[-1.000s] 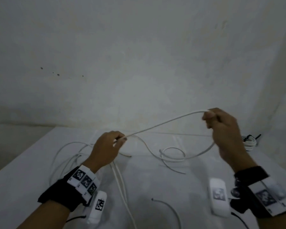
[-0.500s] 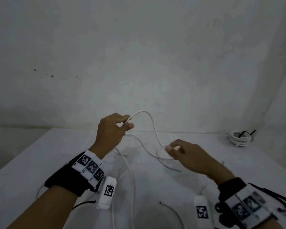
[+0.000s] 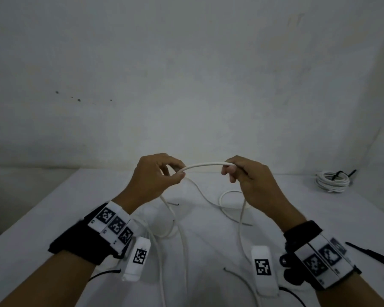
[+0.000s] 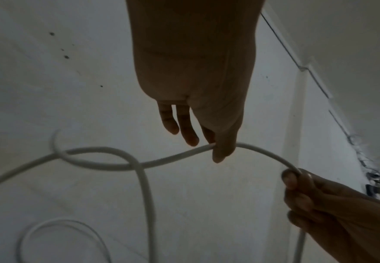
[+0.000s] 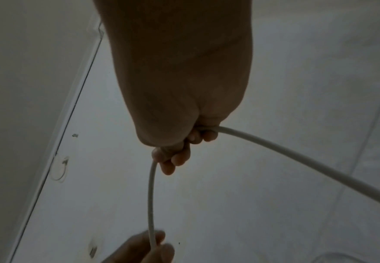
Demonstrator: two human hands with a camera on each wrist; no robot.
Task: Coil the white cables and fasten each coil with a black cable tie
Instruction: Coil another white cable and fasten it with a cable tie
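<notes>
Both hands hold one white cable (image 3: 205,165) up above the white table (image 3: 53,209). My left hand (image 3: 159,176) pinches it between thumb and forefinger, seen up close in the left wrist view (image 4: 216,147). My right hand (image 3: 242,173) grips it a short span to the right, fingers curled round it (image 5: 184,142). The cable (image 4: 116,163) hangs down from both hands in loose loops (image 3: 231,204) onto the table. A finished white coil (image 3: 331,181) bound by a black tie (image 3: 341,173) lies at the far right.
More loose white cable strands (image 3: 182,251) run along the table toward me between my forearms. Loose black cable ties (image 3: 372,254) lie at the right edge beside my right wrist. A plain wall (image 3: 186,85) stands behind the table.
My right hand rose from near the table and took the cable close beside the left hand. The span between the hands is now short and arched.
</notes>
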